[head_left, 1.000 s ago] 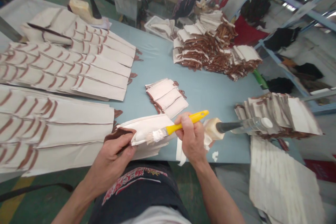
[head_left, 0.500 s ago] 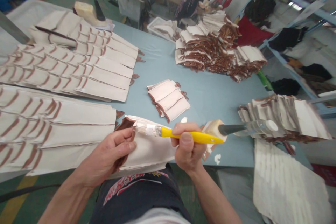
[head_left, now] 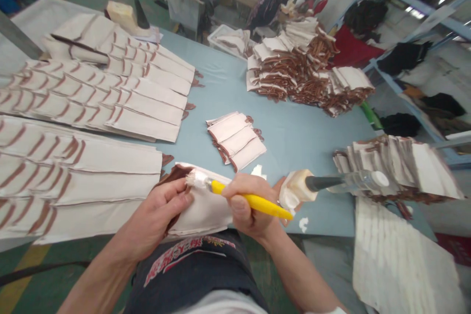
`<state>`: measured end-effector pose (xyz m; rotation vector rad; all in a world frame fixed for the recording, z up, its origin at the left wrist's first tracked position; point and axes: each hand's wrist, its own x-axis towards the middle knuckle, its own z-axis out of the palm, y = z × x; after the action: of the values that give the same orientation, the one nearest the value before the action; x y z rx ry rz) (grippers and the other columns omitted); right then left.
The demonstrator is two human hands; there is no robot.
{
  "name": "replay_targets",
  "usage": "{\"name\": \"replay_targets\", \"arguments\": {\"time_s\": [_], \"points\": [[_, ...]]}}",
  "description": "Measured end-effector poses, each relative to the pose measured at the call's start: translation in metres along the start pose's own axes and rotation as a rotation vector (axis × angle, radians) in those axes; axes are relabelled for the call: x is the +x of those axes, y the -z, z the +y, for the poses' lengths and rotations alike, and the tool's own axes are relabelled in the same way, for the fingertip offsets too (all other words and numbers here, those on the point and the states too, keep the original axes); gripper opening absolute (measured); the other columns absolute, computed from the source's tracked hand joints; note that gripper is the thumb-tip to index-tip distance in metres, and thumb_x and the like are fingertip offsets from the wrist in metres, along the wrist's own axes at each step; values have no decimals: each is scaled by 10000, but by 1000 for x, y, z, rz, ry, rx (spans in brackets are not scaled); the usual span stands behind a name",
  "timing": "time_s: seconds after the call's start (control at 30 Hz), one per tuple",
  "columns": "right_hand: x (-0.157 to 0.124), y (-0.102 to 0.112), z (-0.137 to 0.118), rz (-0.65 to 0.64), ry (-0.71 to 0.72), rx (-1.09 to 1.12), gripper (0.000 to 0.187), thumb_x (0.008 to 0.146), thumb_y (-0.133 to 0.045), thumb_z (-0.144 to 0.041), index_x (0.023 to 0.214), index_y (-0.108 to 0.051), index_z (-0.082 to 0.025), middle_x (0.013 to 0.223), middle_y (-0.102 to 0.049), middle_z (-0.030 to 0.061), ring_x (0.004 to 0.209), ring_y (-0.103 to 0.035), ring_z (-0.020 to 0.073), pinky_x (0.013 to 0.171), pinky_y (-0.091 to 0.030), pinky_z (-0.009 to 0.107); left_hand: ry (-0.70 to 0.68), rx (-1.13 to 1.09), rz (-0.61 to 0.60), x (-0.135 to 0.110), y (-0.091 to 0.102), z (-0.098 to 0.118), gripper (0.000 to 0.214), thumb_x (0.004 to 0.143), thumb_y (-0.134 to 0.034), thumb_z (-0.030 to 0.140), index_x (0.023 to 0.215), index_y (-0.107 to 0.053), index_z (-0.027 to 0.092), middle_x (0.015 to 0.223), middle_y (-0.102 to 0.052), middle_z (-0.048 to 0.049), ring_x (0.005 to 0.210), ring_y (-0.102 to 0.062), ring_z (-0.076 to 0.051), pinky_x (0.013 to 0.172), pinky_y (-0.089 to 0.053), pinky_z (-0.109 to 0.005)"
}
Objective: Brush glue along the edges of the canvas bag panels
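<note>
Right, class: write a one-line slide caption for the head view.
Right hand holds a yellow-handled brush to a cream-and-brown piece steadied by the left hand on the blue table.

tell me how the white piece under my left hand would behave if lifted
Probably floppy: the white piece looks thin and its edges curl. Likely light: the left hand holds it with fingertips alone. Maybe tacky where the brush smears white paste.

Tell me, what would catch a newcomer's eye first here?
Nearest, the right hand grips a yellow-handled brush with white bristles. Its tip rests on a cream fabric piece with brown trim, which the left hand pins at the near edge of the pale blue table. Long fanned rows of cream, brown-edged pieces fill the left side, and a tall heap of similar pieces sits at the far side.
</note>
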<state>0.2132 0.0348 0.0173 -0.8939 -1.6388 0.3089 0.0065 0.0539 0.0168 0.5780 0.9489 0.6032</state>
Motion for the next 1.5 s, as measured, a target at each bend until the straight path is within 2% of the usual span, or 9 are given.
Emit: {"name": "replay_targets", "arguments": {"time_s": [0.2, 0.37, 0.63, 0.83, 0.97, 1.07, 1.13, 1.27, 1.5], "points": [[-1, -2, 2, 81, 17, 51, 203, 1132, -558, -346, 1023, -716, -280, 692, -717, -22, 529, -636, 152, 546, -541, 289, -7, -14, 29, -4, -5, 7, 313, 605, -991, 275, 831, -794, 185, 723, -784, -5, 581, -645, -151, 587, -559, -221], [3, 4, 2, -36, 86, -12, 237, 1150, -522, -324, 1001, -701, -275, 680, -724, -25, 522, -647, 145, 532, -537, 277, -29, -22, 54, -4, -5, 7, 350, 590, -996, 303, 844, -789, 182, 668, -736, 14, 559, -618, -146, 567, -550, -230], [-4, 38, 8, -114, 117, -120, 209, 1118, -551, -289, 985, -710, -264, 690, -732, -19, 524, -654, 146, 523, -524, 279, -6, -39, 83, -1, 1, -2, 338, 594, -1000, 272, 806, -751, 189, 690, -722, 25, 628, -669, -157, 552, -527, -200], [-15, 43, 8, 6, 63, -197, 221, 1130, -570, -379, 1007, -716, -267, 661, -691, -27, 513, -634, 148, 511, -508, 287, 4, -2, 61, -2, 0, 2, 357, 602, -978, 314, 878, -775, 214, 708, -740, 9, 665, -693, -204, 651, -593, -270], [-21, 36, 6, 127, -76, -214, 207, 1117, -565, -386, 1017, -708, -275, 693, -693, -22, 518, -623, 161, 537, -522, 317, -223, 327, 57, -1, 3, 0, 205, 789, -849, 390, 904, -806, 224, 833, -786, -31, 833, -724, -259, 745, -580, -294], [-17, 31, -1, 76, -160, -212, 173, 1090, -569, -304, 1006, -714, -262, 720, -722, -9, 509, -626, 155, 545, -545, 311, -484, 676, 129, 0, 4, -4, 196, 931, -695, 374, 882, -813, 225, 930, -796, -40, 921, -705, -262, 861, -546, -295], [-11, 25, -7, 16, -149, -220, 199, 1066, -555, -250, 947, -714, -253, 698, -729, -5, 491, -628, 153, 536, -560, 301, -572, 799, 159, 1, 4, -8, 262, 983, -604, 345, 829, -780, 228, 872, -765, -25, 824, -673, -231, 784, -516, -283], [-1, 13, -22, -12, -70, -260, 233, 1036, -524, -194, 873, -674, -266, 687, -751, -11, 539, -692, 158, 552, -589, 285, -686, 904, 143, 4, 7, -17, 332, 1017, -515, 271, 730, -675, 229, 726, -685, -7, 680, -631, -195, 672, -471, -283], [-2, -5, -39, 24, -57, -181, 249, 1091, -510, -226, 893, -655, -273, 680, -753, -26, 529, -690, 142, 559, -597, 267, -841, 967, 121, 4, 14, -24, 281, 1001, -521, 185, 833, -746, 212, 834, -790, -63, 779, -732, -221, 785, -545, -302]]}}
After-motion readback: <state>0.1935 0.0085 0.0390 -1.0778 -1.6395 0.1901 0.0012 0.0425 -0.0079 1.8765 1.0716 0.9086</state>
